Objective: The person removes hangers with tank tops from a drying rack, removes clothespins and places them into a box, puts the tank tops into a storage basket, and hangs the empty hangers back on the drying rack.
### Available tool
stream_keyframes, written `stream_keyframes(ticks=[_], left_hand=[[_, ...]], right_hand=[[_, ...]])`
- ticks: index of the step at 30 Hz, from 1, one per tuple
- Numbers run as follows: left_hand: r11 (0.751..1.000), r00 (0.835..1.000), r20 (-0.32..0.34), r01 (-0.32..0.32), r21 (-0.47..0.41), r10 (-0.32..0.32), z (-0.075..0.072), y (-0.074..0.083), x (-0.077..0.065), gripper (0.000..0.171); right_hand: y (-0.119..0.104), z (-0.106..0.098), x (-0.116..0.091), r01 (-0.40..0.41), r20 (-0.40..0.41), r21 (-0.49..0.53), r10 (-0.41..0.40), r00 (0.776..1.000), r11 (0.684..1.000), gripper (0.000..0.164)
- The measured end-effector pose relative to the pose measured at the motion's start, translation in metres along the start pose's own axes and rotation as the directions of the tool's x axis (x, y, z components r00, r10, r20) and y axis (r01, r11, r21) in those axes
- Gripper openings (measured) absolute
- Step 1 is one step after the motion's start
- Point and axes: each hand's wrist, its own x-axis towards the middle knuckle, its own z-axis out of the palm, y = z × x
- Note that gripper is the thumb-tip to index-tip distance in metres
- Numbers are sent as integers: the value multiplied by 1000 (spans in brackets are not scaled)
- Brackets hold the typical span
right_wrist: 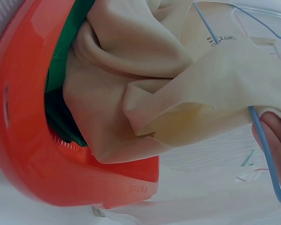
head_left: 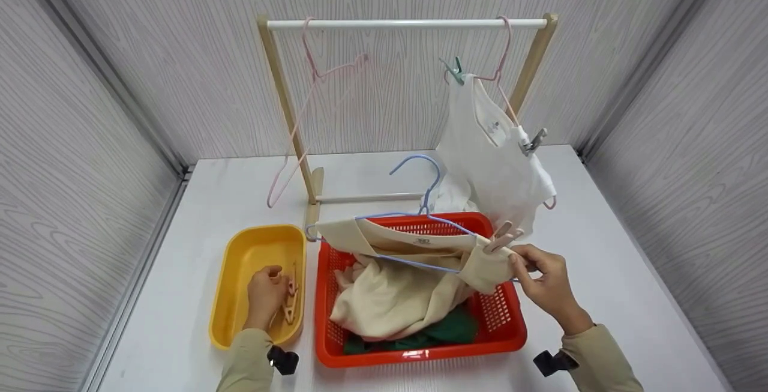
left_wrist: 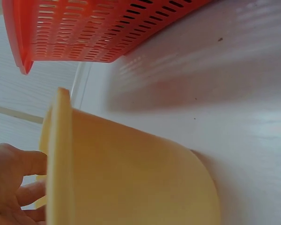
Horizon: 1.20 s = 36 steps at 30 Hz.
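My right hand (head_left: 549,281) pinches the shoulder of a beige shirt (head_left: 396,299) at the right end of a blue hanger (head_left: 427,200). A pale pink clothespin (head_left: 503,237) clips that shoulder to the hanger. In the right wrist view, the hanger's blue end runs past the fingers (right_wrist: 276,136). My left hand (head_left: 267,296) is inside a yellow basin (head_left: 237,266), beside a few pale clothespins (head_left: 290,308). In the left wrist view the basin wall hides its fingertips, so whether they hold a clothespin is unclear.
The shirt's body lies in a red basket (head_left: 420,356) over green cloth (head_left: 447,329). Behind stands a rack with a white bar (head_left: 408,24). On it hang a bare pink hanger (head_left: 290,152) and a white shirt (head_left: 495,164) clipped with green (head_left: 457,72) and grey (head_left: 533,141) clothespins.
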Motion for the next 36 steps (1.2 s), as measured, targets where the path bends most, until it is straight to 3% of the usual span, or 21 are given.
stream_keyframes(ticks=[10, 17, 23, 33, 36], left_hand=[[999, 1000, -9, 2, -38, -2, -1, 17, -5, 33], [996, 995, -51, -85, -37, 84, -3, 35, -9, 32], [982, 979, -94, -184, -44, 179, -5, 49, -15, 28], [959, 952, -147, -279, -58, 268, -10, 77, -27, 25], [944, 935, -170, -324, -60, 311, -11, 83, -31, 24]], right_hand=[[0, 0, -1, -4, -2, -4, 4, 1000, 1000, 27], [0, 0, 0, -7, -1, -7, 7, 1000, 1000, 26], [-1, 1, 0, -16, 0, 15, 16, 1000, 1000, 26], [1, 2, 1, -8, -7, 26, 8, 1000, 1000, 26], [0, 2, 1, -15, -10, 21, 15, 1000, 1000, 25]])
